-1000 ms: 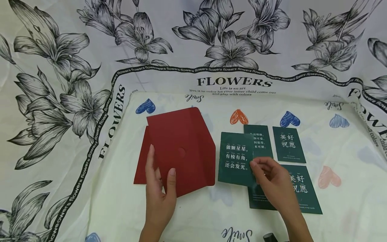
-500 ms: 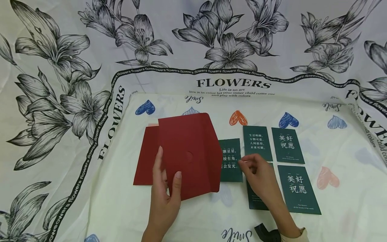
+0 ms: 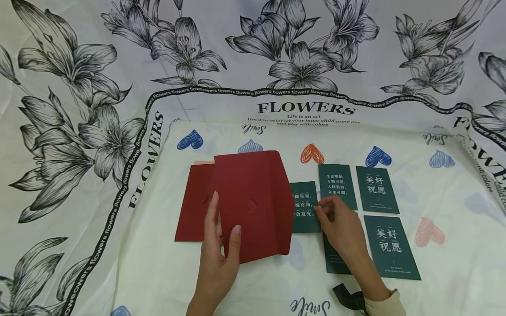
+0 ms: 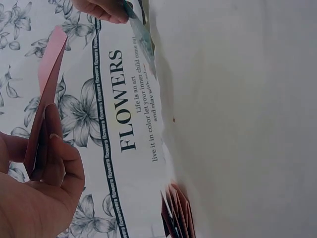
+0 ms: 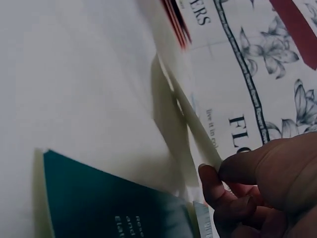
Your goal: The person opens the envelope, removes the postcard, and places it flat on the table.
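My left hand holds a red envelope raised over the cloth, its flap to the right. The thumb lies on the near face; in the left wrist view the fingers are behind the envelope. Between thumb and fingertips my right hand pinches the right edge of a dark green card with white writing. The envelope's flap side covers the card's left part in the head view. Seen from the right wrist, the pinched card shows nearly edge-on.
More red envelopes lie stacked at the left, partly behind the held one. Several green cards lie in two columns on the right, one partly under my right hand. A black strap is at my right wrist. A flower-printed cloth covers the surface.
My left hand has carried the envelope rightward. My right hand has moved left with the card, which stood wholly beside the envelope and is now partly hidden by it.
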### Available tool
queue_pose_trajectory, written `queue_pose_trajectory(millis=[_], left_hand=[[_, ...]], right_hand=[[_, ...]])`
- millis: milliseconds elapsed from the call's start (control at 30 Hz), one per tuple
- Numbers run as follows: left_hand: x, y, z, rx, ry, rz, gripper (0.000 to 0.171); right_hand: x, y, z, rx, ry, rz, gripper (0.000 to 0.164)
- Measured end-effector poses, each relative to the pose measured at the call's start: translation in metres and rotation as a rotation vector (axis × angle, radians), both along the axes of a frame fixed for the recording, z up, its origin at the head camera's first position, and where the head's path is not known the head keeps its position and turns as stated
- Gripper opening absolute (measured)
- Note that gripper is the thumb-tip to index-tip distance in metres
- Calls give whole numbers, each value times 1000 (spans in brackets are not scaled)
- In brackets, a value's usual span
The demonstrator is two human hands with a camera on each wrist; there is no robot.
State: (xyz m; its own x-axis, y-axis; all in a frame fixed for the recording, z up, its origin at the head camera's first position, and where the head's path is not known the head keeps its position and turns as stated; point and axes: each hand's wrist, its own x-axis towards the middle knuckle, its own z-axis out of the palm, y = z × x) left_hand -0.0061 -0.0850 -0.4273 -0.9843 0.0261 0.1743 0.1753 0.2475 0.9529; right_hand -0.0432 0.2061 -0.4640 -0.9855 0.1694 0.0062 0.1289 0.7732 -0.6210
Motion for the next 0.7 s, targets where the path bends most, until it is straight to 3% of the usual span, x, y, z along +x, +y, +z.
queue_pose_trajectory(millis=[367, 700], left_hand=[[3, 2, -2, 2, -8, -24, 83], [1, 5, -1, 40, 14, -84, 82]], right_hand=[[1, -3, -9, 123, -15, 25, 24], [3, -5, -7, 175, 6, 38, 25]])
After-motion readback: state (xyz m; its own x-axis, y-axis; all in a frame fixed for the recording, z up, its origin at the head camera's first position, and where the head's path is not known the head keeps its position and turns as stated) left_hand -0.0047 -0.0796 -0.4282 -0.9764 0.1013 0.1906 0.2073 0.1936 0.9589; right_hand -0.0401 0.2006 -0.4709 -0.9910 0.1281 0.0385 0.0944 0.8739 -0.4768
